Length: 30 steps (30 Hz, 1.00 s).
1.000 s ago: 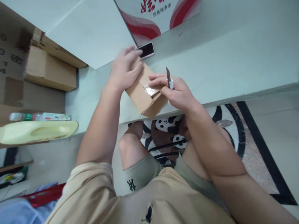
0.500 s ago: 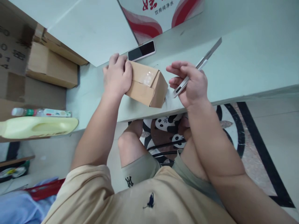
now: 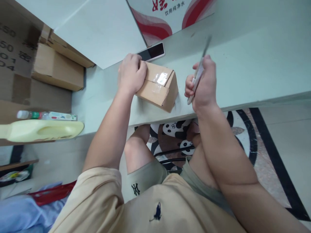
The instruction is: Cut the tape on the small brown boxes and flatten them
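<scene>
A small brown cardboard box with shiny clear tape across its top flaps lies near the table's front edge. My left hand grips its left end, fingers bent over the far side and thumb on top. To the right of the box, my right hand is wrapped around a utility knife held above the table. The knife's blade is out, pointing up and away, a little blurred. Knife and box are apart. Just behind the left hand lies a phone with a dark screen, partly covered by the fingers.
A white carton with red waves stands at the back of the pale table. Cardboard boxes are stacked at left. Near them lie a plastic bottle and a pale yellow jug. My knees are below the table edge.
My right hand has closed its fingers around the knife and turned it more upright. My left hand and the box appear slightly farther right in view.
</scene>
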Motion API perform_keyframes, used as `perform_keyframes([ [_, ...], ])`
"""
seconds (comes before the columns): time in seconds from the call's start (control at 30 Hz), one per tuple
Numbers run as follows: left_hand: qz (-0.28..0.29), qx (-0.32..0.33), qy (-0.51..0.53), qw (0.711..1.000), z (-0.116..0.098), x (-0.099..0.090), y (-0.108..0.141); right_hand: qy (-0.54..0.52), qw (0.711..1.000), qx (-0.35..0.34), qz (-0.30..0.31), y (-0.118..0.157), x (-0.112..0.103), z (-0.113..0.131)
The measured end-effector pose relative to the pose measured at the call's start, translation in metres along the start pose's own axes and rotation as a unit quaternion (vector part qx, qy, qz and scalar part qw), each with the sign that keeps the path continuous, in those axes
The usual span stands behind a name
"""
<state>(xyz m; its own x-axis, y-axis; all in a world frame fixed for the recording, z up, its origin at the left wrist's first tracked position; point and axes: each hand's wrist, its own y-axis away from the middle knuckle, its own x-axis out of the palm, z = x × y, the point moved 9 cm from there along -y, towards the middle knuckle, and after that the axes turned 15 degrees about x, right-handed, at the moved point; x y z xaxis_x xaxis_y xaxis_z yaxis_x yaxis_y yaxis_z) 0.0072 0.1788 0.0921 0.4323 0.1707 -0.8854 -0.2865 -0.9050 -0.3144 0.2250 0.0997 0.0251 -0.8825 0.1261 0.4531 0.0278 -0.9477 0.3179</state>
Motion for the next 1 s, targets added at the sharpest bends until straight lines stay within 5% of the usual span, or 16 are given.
perform_keyframes([
  [0.17, -0.008, 0.012, 0.021, 1.000, 0.003, 0.003, -0.001, 0.034, 0.997, -0.059, -0.034, 0.011, 0.004, 0.012],
  [0.37, -0.002, 0.013, 0.021, 1.000, 0.000, 0.001, 0.000, -0.103, 0.984, -0.081, 0.125, 0.031, 0.027, 0.031],
  [0.53, 0.011, -0.001, 0.030, 0.999, -0.002, 0.001, 0.001, -0.013, 0.988, -0.151, 0.016, 0.033, 0.017, 0.034],
  [0.73, 0.047, -0.021, 0.024, 0.998, -0.013, -0.002, 0.004, 0.096, 0.981, -0.161, 0.053, 0.044, 0.039, 0.030],
  [0.9, 0.051, -0.019, 0.007, 0.998, -0.020, -0.005, 0.006, 0.163, 0.982, -0.082, 0.038, 0.038, 0.043, 0.020],
  [1.0, 0.049, -0.015, 0.001, 0.999, -0.021, -0.006, 0.006, 0.218, 0.968, -0.124, 0.001, 0.040, 0.044, 0.026],
])
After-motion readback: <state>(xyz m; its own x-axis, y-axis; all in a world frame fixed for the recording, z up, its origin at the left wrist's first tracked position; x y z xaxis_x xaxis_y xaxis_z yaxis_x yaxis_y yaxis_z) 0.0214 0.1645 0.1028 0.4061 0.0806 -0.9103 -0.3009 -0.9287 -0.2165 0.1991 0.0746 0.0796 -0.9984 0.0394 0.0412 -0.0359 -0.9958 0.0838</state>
